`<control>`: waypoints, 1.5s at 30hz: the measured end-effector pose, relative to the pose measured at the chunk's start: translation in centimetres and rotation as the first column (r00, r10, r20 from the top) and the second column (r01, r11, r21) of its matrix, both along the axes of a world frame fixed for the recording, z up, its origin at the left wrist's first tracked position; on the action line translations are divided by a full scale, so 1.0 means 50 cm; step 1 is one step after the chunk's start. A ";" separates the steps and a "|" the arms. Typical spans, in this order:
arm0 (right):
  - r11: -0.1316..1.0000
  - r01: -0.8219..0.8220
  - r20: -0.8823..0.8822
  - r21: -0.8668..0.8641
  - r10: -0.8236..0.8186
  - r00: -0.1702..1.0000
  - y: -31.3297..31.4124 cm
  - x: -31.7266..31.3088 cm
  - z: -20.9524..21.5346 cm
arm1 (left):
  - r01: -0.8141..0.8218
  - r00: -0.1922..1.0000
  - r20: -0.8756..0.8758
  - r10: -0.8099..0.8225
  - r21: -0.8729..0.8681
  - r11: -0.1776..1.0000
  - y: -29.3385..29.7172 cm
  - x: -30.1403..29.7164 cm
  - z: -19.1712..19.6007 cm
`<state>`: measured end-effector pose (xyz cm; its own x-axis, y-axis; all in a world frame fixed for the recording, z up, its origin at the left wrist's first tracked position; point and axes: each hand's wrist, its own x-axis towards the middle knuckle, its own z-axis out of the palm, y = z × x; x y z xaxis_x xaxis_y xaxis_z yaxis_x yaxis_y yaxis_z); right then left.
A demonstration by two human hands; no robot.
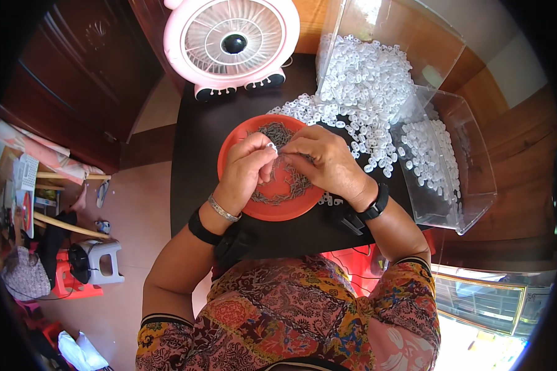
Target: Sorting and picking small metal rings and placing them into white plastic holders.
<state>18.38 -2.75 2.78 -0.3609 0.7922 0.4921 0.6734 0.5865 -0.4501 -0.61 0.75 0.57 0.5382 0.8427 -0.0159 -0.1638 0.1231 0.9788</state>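
Note:
My left hand [242, 172] is closed in a pinch on a small white plastic piece [272, 146] with holes. Right beside it, the fingertips of my right hand [334, 162] are pressed together; whatever lies between them is too small to name. Both hands hover over a round orange-red bowl [228, 143]. Many short, thin grey pieces [277, 131] lie in it, spread mostly around the sides with bare plastic in the middle. My hands hide part of the bowl's contents.
A clear plastic bin [444, 52] lies with a heap of small white pieces [368, 77] spilling onto the dark table [198, 145]. Another clear box [476, 185] at the right holds more. A pink fan [178, 46] stands behind the bowl. Stools [102, 263] stand at left.

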 end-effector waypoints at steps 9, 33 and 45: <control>1.000 -0.002 0.391 0.024 -0.008 0.920 -0.005 -0.018 -0.046 | -0.082 0.996 -0.031 0.081 -0.022 0.996 0.001 0.001 0.012; 0.995 -0.024 0.449 -0.095 0.064 0.891 -0.020 -0.028 -0.039 | -0.115 0.993 -0.035 0.114 -0.029 0.993 0.004 -0.001 0.007; 0.998 0.003 0.185 -0.066 0.009 0.983 -0.004 -0.015 -0.021 | -0.139 0.990 0.012 0.140 -0.036 0.990 0.002 0.001 0.009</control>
<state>17.62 -2.97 1.72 -0.4435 0.8194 0.3631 0.7469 0.5618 -0.3556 -0.57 0.84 1.01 0.4160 0.9085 -0.0398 -0.1958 0.1323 0.9717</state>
